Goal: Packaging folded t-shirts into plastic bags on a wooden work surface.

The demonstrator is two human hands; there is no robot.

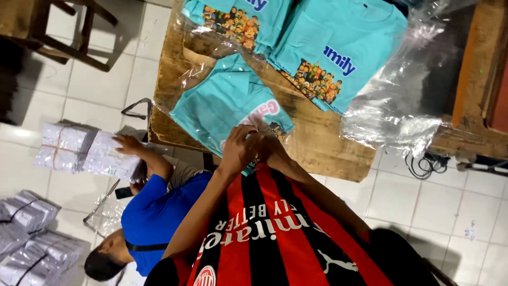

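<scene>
L hand (239,150): fingers curled, pinching edge of clear plastic bag (211,69) w/ folded teal shirt (225,106) inside.
R hand (270,148): touching L hand, mostly hidden; grip can't tell, prob. on same edge.
Shirt: just beyond both hands, on wooden table (323,143).
Beyond that: 2 more teal shirts (338,42).
Co-worker: blue sleeve (156,206), left of L hand.

1. Floor (402,201): white square tiles with grey grout lines, lit brightly at my far left.
2. Wooden table (328,143): worn brown top with rough edges.
3. Dark wooden chair (74,32): legs and rungs stand on the tiles, well apart from the table.
4. Wooden cabinet (476,79): orange-brown, just beside the table.
5. Black cables (423,164): coiled on the tiles below the cabinet.
</scene>
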